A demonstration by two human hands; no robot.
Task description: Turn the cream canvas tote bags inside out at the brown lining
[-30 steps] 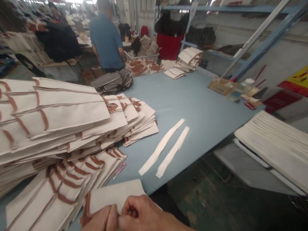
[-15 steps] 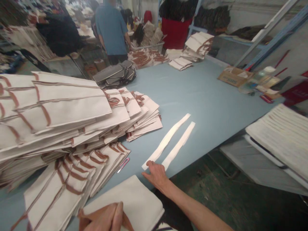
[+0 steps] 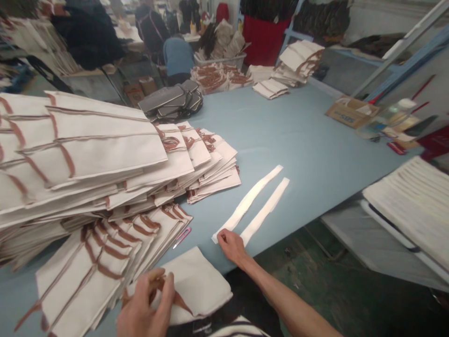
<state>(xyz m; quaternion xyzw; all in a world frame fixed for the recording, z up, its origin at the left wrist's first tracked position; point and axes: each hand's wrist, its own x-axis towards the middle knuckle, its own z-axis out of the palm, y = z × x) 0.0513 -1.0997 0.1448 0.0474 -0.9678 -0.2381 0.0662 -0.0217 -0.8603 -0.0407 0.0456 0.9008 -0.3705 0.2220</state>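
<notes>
Near the bottom of the view, my left hand [image 3: 149, 299] is closed on the brown strap of a cream cloth bag [image 3: 199, 285], which lies at the table's near edge. My right hand [image 3: 229, 244] has its fingers pressed together at the near end of a long white strip [image 3: 250, 199]; whether it grips the strip is hidden. Beside that strip lies a second white strip [image 3: 268, 210]. A pink thread snipper [image 3: 182, 238] rests between the bag and a fanned stack of cream bags with brown straps [image 3: 87, 281].
High piles of cream bags [image 3: 112, 150] cover the left of the blue table [image 3: 298, 131]. Dark pouches [image 3: 171, 100] lie behind them. At the far right are a cardboard box [image 3: 351, 112] and a plastic bottle [image 3: 400, 110]. A person in blue [image 3: 178, 56] bends beyond the table.
My left hand has risen slightly, and the bag has shifted a little. My right hand's fingers have drawn together at the strip's end. The person in blue has bent down.
</notes>
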